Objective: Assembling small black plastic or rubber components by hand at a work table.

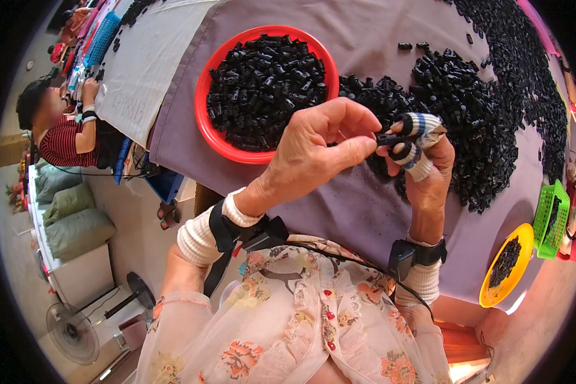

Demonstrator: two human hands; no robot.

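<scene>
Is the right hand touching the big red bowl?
Apart: the head view shows the left hand and black pieces between the right hand and red bowl.

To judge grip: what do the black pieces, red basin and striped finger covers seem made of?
Black pieces: probably moulded plastic, glossy, given their bright highlights and repeated shape.
Red basin: likely plastic, smooth, with a shiny, evenly coloured rim.
Striped finger covers: apparently knitted fabric, matte, fitting softly; the fibre is unclear.

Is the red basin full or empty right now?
Well filled: in the head view, small black pieces cover nearly all its inside; mostly the rim of the red basin shows.
</scene>
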